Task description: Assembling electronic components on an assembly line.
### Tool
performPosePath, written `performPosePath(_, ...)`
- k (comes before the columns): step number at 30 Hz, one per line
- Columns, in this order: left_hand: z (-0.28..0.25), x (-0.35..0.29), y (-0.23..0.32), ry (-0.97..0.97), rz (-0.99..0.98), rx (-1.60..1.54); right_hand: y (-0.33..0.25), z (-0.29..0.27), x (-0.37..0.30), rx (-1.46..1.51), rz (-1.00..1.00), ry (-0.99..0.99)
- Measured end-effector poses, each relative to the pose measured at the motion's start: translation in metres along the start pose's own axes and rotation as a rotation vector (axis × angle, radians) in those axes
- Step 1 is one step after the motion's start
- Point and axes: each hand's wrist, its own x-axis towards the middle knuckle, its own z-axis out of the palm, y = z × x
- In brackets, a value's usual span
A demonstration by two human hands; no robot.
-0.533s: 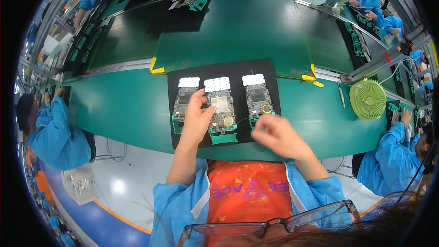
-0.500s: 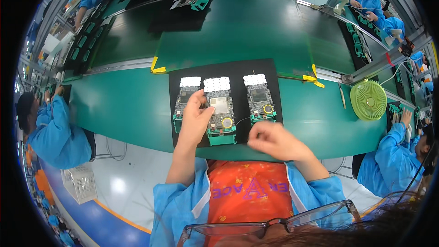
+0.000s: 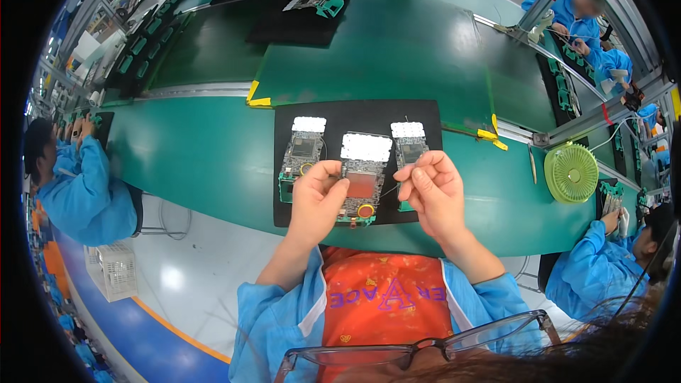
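A circuit board (image 3: 366, 147) with a white keypad sheet at its top, a reddish reflecting metal plate and a round yellow-rimmed part is gripped at its left edge by my left hand (image 3: 317, 201). My right hand (image 3: 438, 188) is raised just right of that board, thumb and fingertips pinched together; whatever is between them is too small to make out. A thin wire runs from the board's lower right toward these fingers. Two similar boards lie on the black mat (image 3: 358, 110): the left board (image 3: 306, 143) beside my left hand, and the right board (image 3: 409, 135), partly covered by my right hand.
The mat lies on a green worktable (image 3: 191, 149). A green fan (image 3: 572, 173) and a pen-like tool (image 3: 532, 164) are at the right. Beyond a metal rail with yellow tape (image 3: 259, 102), more green parts (image 3: 330, 4) sit on black mats. Co-workers in blue sit on both sides.
My right hand has risen from the mat's front edge to beside the middle board. The middle board has shifted in my left hand, and its plate now reflects red. The whole view has shifted slightly.
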Motion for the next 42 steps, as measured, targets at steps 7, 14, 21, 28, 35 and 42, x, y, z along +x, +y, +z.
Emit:
performPosePath(7,0.024,-0.005,-0.005,-0.019,0.134,0.143,0.005,0.019,-0.002,-0.913,-0.420,-0.067)
performPosePath(14,0.029,-0.009,-0.003,-0.071,0.245,0.249,0.006,0.021,0.002,-1.051,-0.546,-0.052)
performPosePath(21,0.030,-0.011,-0.002,-0.033,0.271,0.237,0.008,0.021,0.003,-1.046,-0.565,-0.048)
performPosePath(28,0.027,-0.010,-0.001,-0.067,0.284,0.334,0.006,0.020,0.002,-1.015,-0.506,-0.040)
performPosePath(35,0.035,-0.006,0.000,0.040,0.512,0.503,0.000,0.022,0.002,-1.021,-0.477,-0.061)
performPosePath(42,0.043,-0.006,0.000,0.094,0.591,0.584,-0.001,0.016,0.002,-0.939,-0.341,-0.039)
